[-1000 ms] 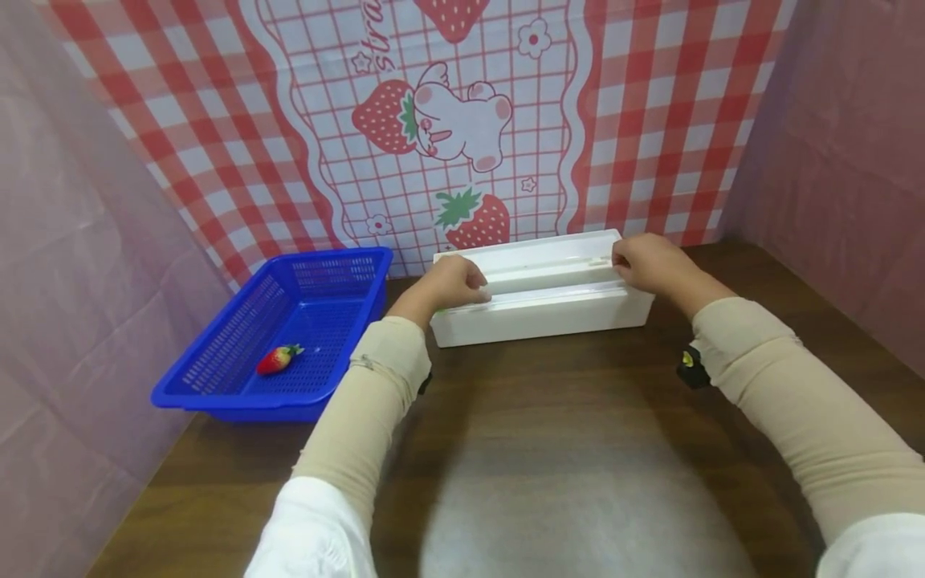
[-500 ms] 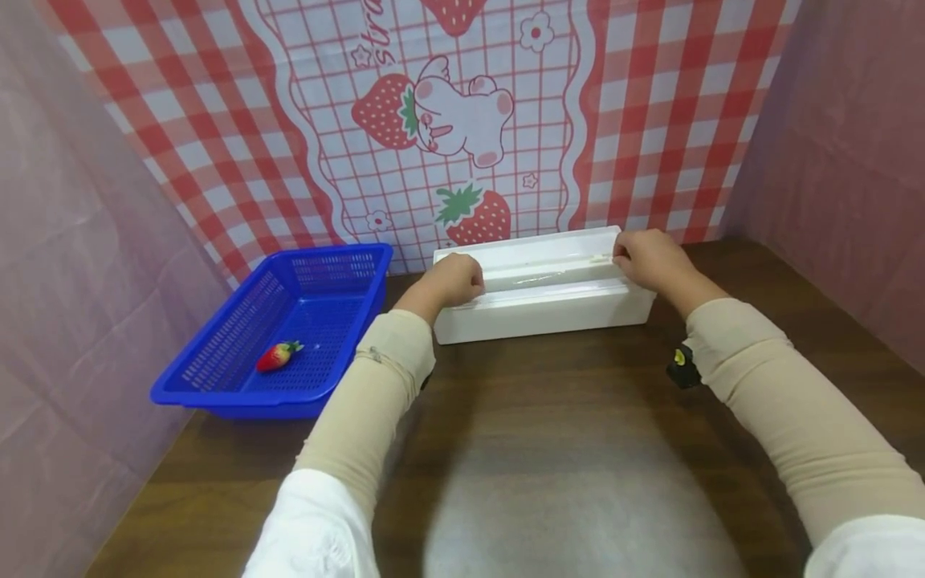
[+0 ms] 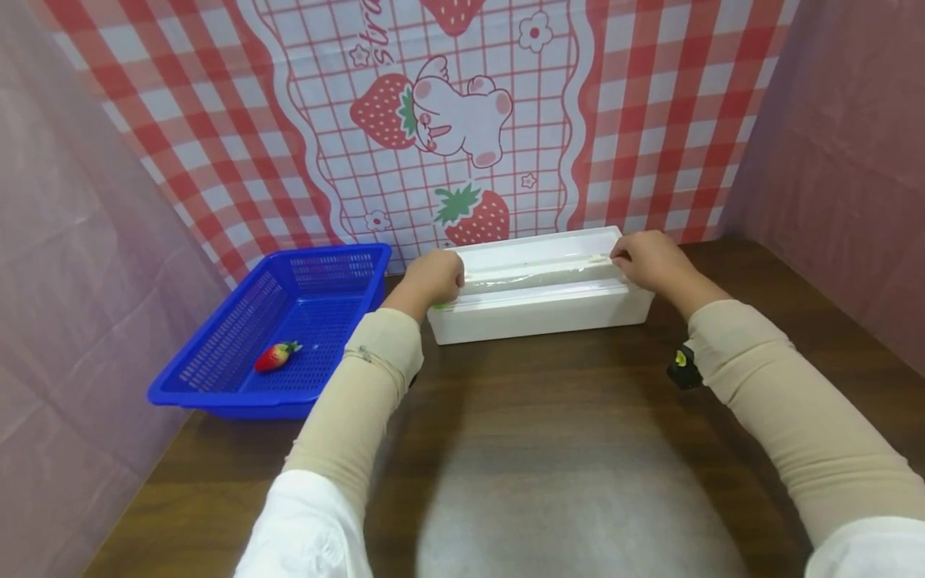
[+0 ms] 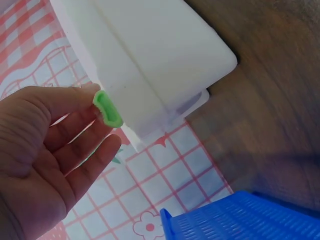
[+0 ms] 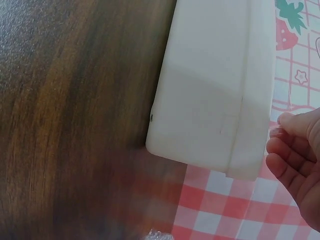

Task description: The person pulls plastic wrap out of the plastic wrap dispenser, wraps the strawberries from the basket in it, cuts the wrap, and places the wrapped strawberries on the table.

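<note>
A long white plastic wrap dispenser point(image 3: 542, 317) lies on the table at the back, its lid point(image 3: 538, 247) tipped open against the cloth. Clear plastic wrap point(image 3: 520, 279) shines along its opening between the two hands. At the left end, my left hand point(image 3: 433, 277) pinches the wrap's edge, thumb tip beside a small green piece point(image 4: 107, 110) on the dispenser's rim. My right hand point(image 3: 650, 258) pinches the wrap at the right end, where a sliver of clear film shows at the fingertips in the right wrist view. The wrap's roll is hidden inside.
A blue plastic basket point(image 3: 202, 399) stands left of the dispenser, with a red strawberry point(image 3: 276, 357) in it. Behind hangs a red-and-white checked cloth point(image 3: 643, 120) with strawberry prints. Pink fabric point(image 3: 831, 160) walls both sides of the brown wooden table point(image 3: 549, 433).
My left hand has slid left along the dispenser to its end, and more shiny wrap shows between the hands. The right hand stays nearly in place at the right end.
</note>
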The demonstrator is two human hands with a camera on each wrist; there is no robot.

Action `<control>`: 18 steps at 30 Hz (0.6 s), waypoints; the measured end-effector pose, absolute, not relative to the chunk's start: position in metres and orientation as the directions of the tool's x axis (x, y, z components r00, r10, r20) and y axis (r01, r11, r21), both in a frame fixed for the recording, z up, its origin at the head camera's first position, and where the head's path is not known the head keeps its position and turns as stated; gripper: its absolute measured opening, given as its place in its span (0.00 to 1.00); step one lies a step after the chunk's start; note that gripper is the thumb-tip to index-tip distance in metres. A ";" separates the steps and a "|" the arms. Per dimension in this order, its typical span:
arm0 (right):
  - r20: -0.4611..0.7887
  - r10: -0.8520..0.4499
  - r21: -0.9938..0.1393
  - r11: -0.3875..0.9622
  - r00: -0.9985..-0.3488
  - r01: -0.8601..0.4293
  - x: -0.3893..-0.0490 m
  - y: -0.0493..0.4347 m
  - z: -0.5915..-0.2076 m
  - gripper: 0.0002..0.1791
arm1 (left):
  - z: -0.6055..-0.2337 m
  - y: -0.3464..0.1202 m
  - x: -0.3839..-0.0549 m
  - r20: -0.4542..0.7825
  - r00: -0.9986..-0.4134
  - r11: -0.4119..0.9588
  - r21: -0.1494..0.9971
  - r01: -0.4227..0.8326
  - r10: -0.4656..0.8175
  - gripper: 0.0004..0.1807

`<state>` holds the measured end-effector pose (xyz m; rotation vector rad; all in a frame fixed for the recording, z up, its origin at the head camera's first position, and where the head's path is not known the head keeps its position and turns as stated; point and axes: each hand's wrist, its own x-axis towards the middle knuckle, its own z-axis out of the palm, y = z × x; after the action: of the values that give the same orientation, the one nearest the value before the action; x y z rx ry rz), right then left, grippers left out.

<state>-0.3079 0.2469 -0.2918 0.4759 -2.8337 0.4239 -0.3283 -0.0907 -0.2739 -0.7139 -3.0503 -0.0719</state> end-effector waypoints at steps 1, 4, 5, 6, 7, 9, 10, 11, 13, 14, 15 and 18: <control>0.278 -0.281 -0.242 0.905 -0.919 -0.350 -0.308 0.248 -0.292 0.10 | -0.273 -0.091 -0.328 0.022 -0.896 0.895 0.042 0.444 0.443 0.07; 0.290 -0.286 -0.233 0.904 -0.913 -0.358 -0.308 0.249 -0.292 0.09 | -0.271 -0.092 -0.329 0.023 -0.897 0.896 0.047 0.442 0.441 0.08; 0.296 -0.290 -0.229 0.903 -0.910 -0.362 -0.307 0.249 -0.292 0.09 | -0.270 -0.092 -0.329 0.025 -0.898 0.897 0.051 0.439 0.439 0.08; 0.299 -0.292 -0.228 0.902 -0.908 -0.365 -0.307 0.250 -0.292 0.08 | -0.270 -0.092 -0.328 0.026 -0.900 0.898 0.059 0.435 0.435 0.09; 0.302 -0.295 -0.227 0.901 -0.907 -0.369 -0.306 0.250 -0.292 0.08 | -0.270 -0.092 -0.328 0.025 -0.902 0.900 0.066 0.431 0.430 0.09; 0.310 -0.298 -0.226 0.899 -0.903 -0.374 -0.306 0.250 -0.292 0.08 | -0.271 -0.093 -0.329 0.025 -0.906 0.903 0.078 0.423 0.422 0.10; 0.313 -0.296 -0.227 0.899 -0.902 -0.374 -0.305 0.249 -0.291 0.08 | -0.271 -0.094 -0.329 0.028 -0.907 0.904 0.078 0.420 0.420 0.11; 0.317 -0.293 -0.231 0.899 -0.902 -0.373 -0.305 0.249 -0.291 0.08 | -0.271 -0.094 -0.329 0.033 -0.908 0.905 0.074 0.419 0.418 0.11; 0.324 -0.281 -0.241 0.899 -0.903 -0.366 -0.305 0.249 -0.290 0.08 | -0.270 -0.095 -0.329 0.044 -0.908 0.906 0.064 0.418 0.416 0.12; 0.328 -0.273 -0.246 0.900 -0.904 -0.361 -0.305 0.248 -0.289 0.08 | -0.269 -0.096 -0.329 0.051 -0.907 0.906 0.057 0.420 0.417 0.12; 0.331 -0.268 -0.251 0.900 -0.905 -0.358 -0.305 0.248 -0.288 0.08 | -0.269 -0.096 -0.329 0.058 -0.907 0.906 0.056 0.420 0.417 0.12; 0.344 -0.262 -0.250 0.900 -0.902 -0.357 -0.305 0.249 -0.287 0.08 | -0.266 -0.097 -0.329 0.072 -0.908 0.907 0.058 0.417 0.413 0.13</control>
<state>-0.3049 0.2486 -0.2869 0.4608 -2.7611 0.4449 -0.3289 -0.0965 -0.2662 -0.6555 -3.0107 -0.1107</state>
